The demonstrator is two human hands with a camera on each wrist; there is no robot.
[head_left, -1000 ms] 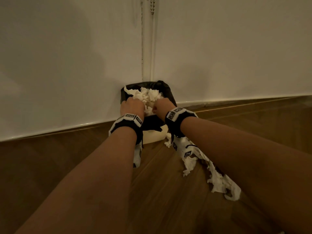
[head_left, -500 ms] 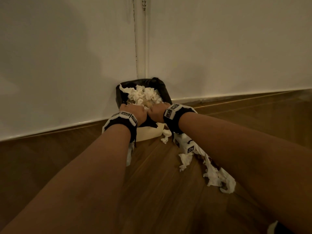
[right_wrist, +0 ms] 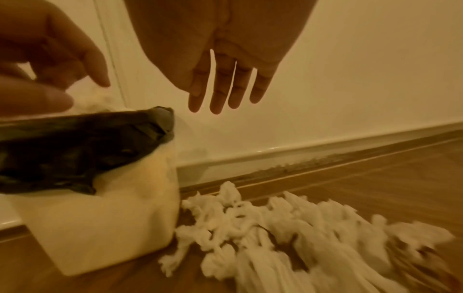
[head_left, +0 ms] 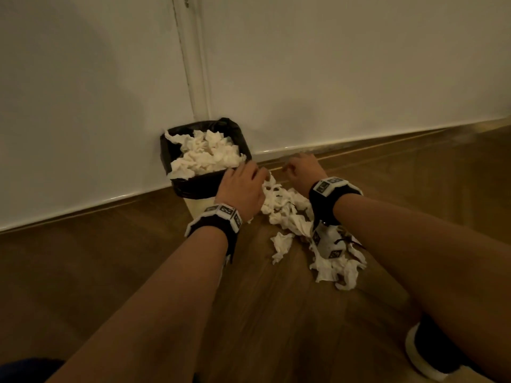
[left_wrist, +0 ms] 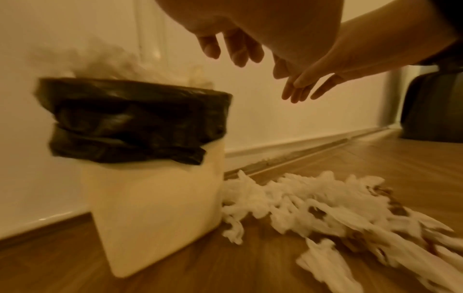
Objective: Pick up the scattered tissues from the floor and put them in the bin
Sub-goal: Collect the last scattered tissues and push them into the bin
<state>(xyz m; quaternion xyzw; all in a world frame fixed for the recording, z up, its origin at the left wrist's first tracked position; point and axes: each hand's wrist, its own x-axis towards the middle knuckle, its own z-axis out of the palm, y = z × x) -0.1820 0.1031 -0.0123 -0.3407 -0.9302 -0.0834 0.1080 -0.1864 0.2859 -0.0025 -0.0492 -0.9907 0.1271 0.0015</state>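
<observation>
A cream bin (head_left: pixel 197 204) with a black liner (head_left: pixel 193 185) stands against the wall, heaped with white tissues (head_left: pixel 206 154). More crumpled tissues (head_left: pixel 284 212) trail across the wooden floor from the bin's right side towards me. My left hand (head_left: pixel 243 186) hovers by the bin's near right corner, fingers spread and holding nothing. My right hand (head_left: pixel 302 170) is just to its right, above the floor pile, fingers straight and hanging down. In the wrist views the floor tissues (left_wrist: pixel 313 204) (right_wrist: pixel 263 228) lie below both hands (left_wrist: pixel 225 47) (right_wrist: pixel 225 89), apart from them.
A white wall with a skirting board (head_left: pixel 359 140) runs behind the bin, and a vertical strip (head_left: pixel 193 64) rises above it. A dark object (left_wrist: pixel 433 107) stands far right along the wall. My shoe (head_left: pixel 431 352) is at the lower right.
Both hands were curled over the tissues in the bin. They have lifted off, moved right and down beside the bin, and opened above the floor pile.
</observation>
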